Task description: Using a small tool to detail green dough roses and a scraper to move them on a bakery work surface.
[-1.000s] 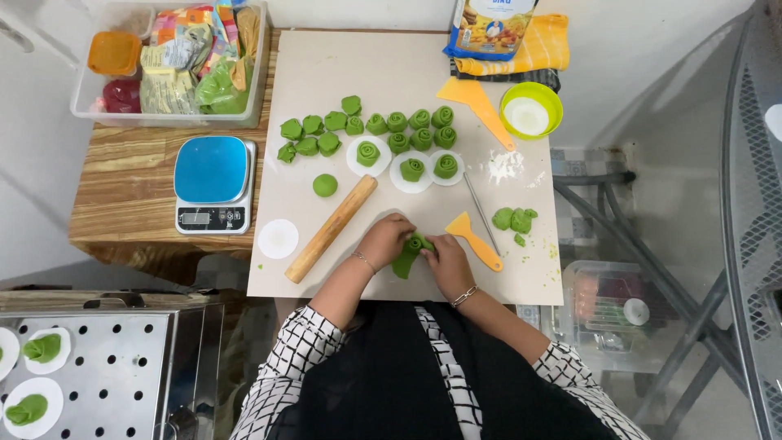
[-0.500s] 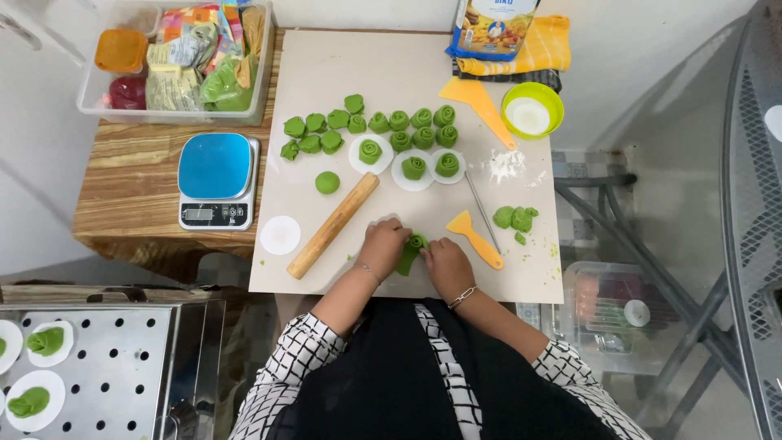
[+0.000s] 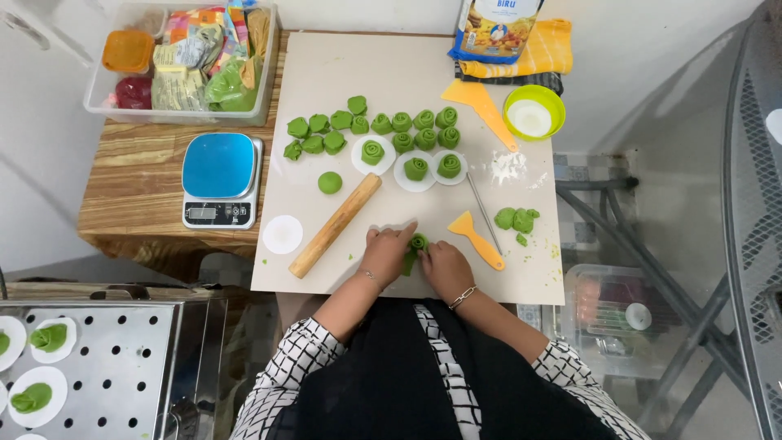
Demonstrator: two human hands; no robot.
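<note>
Head camera looks straight down on a pale work board (image 3: pixel 342 73), where both hands meet at its near edge around a green dough roll (image 3: pixel 416 248). Left hand (image 3: pixel 387 254) closes its fingers against the left side of the roll, and right hand (image 3: pixel 444 267) presses in from the right, so the dough sits pinched between the fingertips of both, its spiral top showing at the far end of the grip and a green tail running back toward the person between the two palms. Whether the roll rests on the board or is lifted just off it cannot be told.

Just left of the left hand lies a wooden rolling pin (image 3: pixel 336 225), slanting from near left to far right. Just right of the right hand lies an orange scraper (image 3: pixel 476 238), with a thin metal rod (image 3: pixel 484 212) beside it and a few loose green dough lumps (image 3: pixel 516 220) further right. Across the far half of the board stand rows of finished green dough rolls (image 3: pixel 383 134), three of them on white paper rounds. A blue kitchen scale (image 3: pixel 220 179) stands on the wooden table to the left of the board, and a green bowl (image 3: pixel 533 112) sits at the far right
</note>
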